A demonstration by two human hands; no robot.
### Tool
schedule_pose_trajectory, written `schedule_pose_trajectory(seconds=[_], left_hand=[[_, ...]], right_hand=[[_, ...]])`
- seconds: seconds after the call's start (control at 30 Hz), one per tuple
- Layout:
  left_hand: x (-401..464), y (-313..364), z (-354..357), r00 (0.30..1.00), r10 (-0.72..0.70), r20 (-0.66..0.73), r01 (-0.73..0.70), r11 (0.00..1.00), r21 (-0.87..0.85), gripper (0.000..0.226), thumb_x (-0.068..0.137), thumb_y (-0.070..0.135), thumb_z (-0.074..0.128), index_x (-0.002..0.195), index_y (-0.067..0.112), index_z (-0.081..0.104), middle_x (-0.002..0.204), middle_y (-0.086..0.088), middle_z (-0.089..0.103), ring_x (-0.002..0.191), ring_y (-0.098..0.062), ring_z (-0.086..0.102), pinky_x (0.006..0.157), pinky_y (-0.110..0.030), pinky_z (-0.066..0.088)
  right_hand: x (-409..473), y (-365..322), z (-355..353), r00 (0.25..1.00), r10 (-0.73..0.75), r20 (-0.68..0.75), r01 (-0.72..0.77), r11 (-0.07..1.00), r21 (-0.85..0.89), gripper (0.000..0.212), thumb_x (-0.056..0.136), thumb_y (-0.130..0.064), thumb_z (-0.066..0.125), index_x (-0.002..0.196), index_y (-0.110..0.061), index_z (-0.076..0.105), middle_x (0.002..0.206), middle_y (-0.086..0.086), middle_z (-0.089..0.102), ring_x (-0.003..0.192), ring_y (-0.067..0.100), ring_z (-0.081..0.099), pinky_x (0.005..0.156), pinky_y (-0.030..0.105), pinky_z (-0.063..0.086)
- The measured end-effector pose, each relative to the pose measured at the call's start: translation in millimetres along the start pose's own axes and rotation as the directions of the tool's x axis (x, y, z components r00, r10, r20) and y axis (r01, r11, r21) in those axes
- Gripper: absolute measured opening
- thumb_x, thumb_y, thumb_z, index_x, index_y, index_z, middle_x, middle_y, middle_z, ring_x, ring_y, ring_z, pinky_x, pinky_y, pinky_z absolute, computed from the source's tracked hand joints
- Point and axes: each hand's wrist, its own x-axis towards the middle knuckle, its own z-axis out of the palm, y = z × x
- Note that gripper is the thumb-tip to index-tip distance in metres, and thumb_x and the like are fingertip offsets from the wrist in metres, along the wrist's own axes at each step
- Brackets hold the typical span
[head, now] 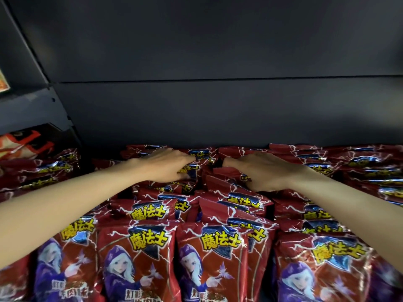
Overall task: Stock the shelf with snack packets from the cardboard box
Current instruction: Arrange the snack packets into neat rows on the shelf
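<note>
Head view is showing both hands at the shelf's (196, 110) rear: left grip (168, 166) and right grip (261, 173) are each curling round upright snack packets (196, 168).

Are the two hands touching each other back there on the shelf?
Apart. The head view shows the left hand and right hand each on red snack packets, with packets plainly showing between them.

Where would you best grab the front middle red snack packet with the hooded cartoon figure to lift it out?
Probably by its top sealed edge, coming from above. The front middle snack packet stands upright, with neighbours pressed close against both sides, so only its flat top strip is free to pinch. Both the left hand and right hand are busy among packets further back.
</note>
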Motion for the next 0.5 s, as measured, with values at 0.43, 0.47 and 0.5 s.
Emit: schedule_pose_trajectory(seconds=[0.43, 0.47, 0.5], left_hand=[[20, 12, 4, 0.997, -0.069, -0.033, 0.067, 0.996, -0.052, 0.077, 0.077, 0.051, 0.072, 0.14, 0.024, 0.039, 0.13, 0.0, 0.058, 0.11, -0.023, 0.059, 0.087, -0.035, 0.048], [20, 15, 4, 0.995, -0.077, -0.064, 0.074, 0.995, -0.06, 0.075, 0.077, 0.052, 0.071, 0.138, 0.024, 0.04, 0.127, 0.001, 0.059, 0.107, -0.023, 0.06, 0.083, -0.034, 0.047], [20, 18, 4, 0.992, -0.088, -0.092, 0.082, 0.995, -0.064, 0.073, 0.078, 0.05, 0.071, 0.138, 0.023, 0.04, 0.124, 0.001, 0.06, 0.102, -0.022, 0.06, 0.079, -0.032, 0.045]], right_hand=[[15, -3, 5, 0.999, 0.034, 0.019, -0.03, 0.986, -0.166, 0.076, 0.083, 0.005, 0.055, 0.148, -0.017, 0.022, 0.078, -0.002, 0.055, 0.072, 0.017, 0.052, 0.07, 0.024, 0.035], [15, 1, 6, 1.0, 0.017, -0.006, -0.018, 0.978, -0.21, 0.074, 0.083, 0.003, 0.056, 0.147, -0.017, 0.024, 0.085, 0.0, 0.06, 0.079, 0.019, 0.056, 0.082, 0.027, 0.037], [15, 5, 6, 1.0, 0.006, -0.03, -0.013, 0.968, -0.25, 0.073, 0.082, 0.001, 0.056, 0.146, -0.017, 0.025, 0.093, 0.001, 0.063, 0.085, 0.021, 0.059, 0.092, 0.031, 0.036]])
